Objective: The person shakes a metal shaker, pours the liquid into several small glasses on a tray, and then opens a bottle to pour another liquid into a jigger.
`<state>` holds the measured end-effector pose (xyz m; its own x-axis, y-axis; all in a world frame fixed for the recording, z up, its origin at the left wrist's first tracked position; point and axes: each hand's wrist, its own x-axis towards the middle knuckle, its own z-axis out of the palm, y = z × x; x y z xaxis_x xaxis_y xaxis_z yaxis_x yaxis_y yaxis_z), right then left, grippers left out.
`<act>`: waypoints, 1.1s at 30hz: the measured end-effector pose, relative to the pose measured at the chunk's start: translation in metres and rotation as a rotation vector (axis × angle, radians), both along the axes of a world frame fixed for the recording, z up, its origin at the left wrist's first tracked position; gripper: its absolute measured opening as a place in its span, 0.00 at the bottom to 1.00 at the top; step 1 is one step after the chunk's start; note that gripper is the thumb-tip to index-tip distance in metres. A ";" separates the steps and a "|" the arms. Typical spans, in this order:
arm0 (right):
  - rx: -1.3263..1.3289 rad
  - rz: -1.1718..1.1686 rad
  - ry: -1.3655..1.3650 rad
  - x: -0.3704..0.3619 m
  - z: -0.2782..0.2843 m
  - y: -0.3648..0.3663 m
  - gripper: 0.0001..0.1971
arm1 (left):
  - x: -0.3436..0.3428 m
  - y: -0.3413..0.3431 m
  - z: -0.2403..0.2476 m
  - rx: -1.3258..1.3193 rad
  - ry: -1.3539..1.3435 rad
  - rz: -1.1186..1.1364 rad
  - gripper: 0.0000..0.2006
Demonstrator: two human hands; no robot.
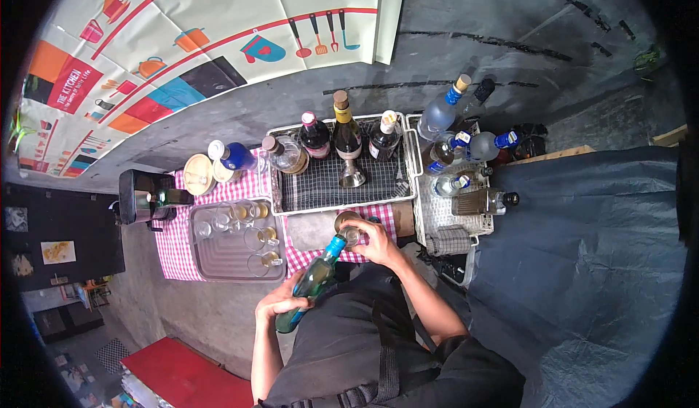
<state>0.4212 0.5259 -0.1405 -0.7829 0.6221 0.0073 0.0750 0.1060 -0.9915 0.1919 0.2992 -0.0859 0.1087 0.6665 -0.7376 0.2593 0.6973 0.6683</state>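
Observation:
My left hand [282, 302] is wrapped round the body of a green glass bottle [314, 280] with a blue band at its neck. The bottle is tilted, its neck pointing up and to the right. In the fingers of my right hand [378, 243] is a small clear glass [351, 235], right at the bottle's mouth. Whether liquid is flowing between them is too small to tell. A round brass-coloured object [345, 219] shows just beyond the glass, partly hidden. Beneath them lies a pale grey board [306, 231] on a pink checked cloth [175, 249].
Left stands a grey tray [197, 259] with several glass mugs [256, 239], some holding yellowish liquid. Ahead, a white wire basket [271, 182] holds several bottles and a metal jigger [352, 174]. More bottles crowd a second white basket [477, 224] at right. A black machine [138, 197] sits far left.

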 end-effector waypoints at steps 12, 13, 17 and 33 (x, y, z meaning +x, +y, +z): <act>0.246 -0.077 -0.288 0.002 0.017 0.012 0.34 | 0.005 0.003 0.015 0.041 -0.129 0.159 0.62; 0.245 -0.077 -0.288 0.001 0.017 0.012 0.34 | 0.005 0.003 0.016 0.032 -0.128 0.154 0.63; 0.339 -0.003 -0.382 -0.005 0.016 0.011 0.37 | 0.006 0.001 0.014 0.070 -0.141 0.174 0.64; 0.195 -0.020 -0.111 -0.007 0.014 0.009 0.28 | 0.005 0.014 0.025 -0.010 -0.061 0.110 0.56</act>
